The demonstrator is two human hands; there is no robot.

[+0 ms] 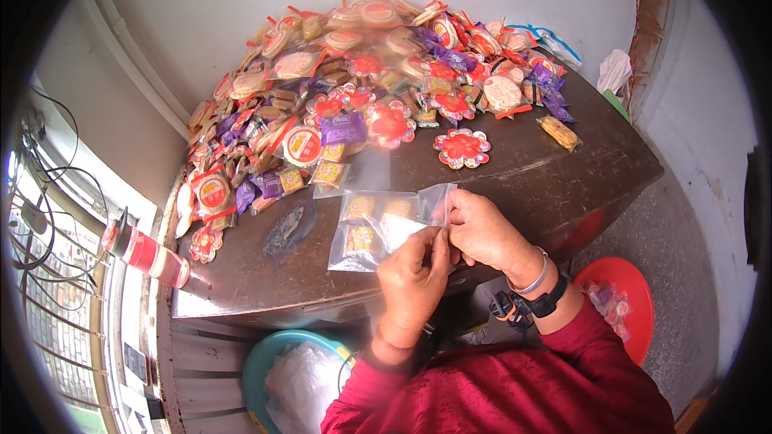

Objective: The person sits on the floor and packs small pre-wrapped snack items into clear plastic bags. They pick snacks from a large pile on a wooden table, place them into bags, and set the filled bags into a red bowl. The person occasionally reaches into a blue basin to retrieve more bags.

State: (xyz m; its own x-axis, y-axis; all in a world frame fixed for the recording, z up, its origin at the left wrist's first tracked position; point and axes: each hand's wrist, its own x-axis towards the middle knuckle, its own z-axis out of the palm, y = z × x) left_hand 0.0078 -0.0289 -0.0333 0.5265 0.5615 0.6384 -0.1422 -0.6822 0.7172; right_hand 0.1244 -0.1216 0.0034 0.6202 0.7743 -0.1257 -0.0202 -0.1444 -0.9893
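A clear plastic bag (353, 262) lies at the front of the dark wooden table, with several small yellow square snack packets (359, 239) showing inside. My left hand (413, 274) pinches the bag's right end between thumb and fingers. Close beside it, my right hand (485, 230) grips the upper corner of the same end. The fingertips of both hands meet along this edge and hide part of it; whether it is sealed I cannot tell. Glare whitens the bag's middle. Just beyond lies another clear packet with yellow squares (329, 173).
A large heap of wrapped round crackers (301, 146), purple packets (342, 129) and red flower-shaped pieces (462, 148) covers the table's (525, 187) back. A pink bottle (148, 258) stands left. Below are a teal basin (256, 367) of clear plastic and a red basin (639, 301) with filled bags.
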